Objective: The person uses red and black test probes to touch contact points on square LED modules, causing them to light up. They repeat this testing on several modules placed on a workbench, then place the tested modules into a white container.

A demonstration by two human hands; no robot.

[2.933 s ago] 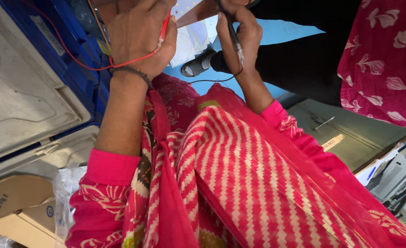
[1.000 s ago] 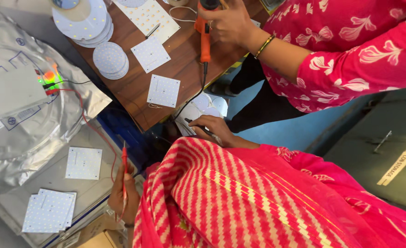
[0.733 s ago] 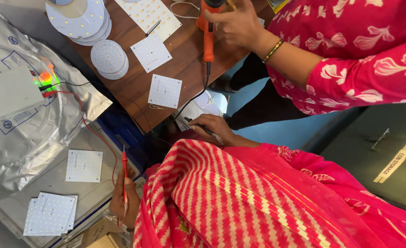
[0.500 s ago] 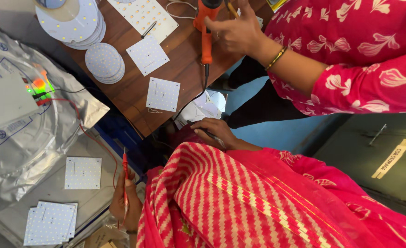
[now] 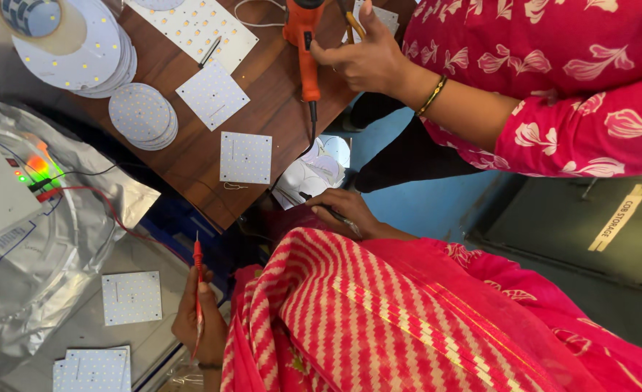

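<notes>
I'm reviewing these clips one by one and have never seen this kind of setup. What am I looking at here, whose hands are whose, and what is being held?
There is one view, from a camera worn on a person's head, looking down over their red-and-white striped shawl. Their left hand holds a thin red test probe whose red wire runs to a grey box with lit lamps on silver foil. Their right hand holds a thin black probe. On the brown wooden table lie square white LED boards and stacked round white LED boards. The hand at the top belongs to a co-worker in a pink flowered sleeve; it grips an orange soldering iron.
</notes>
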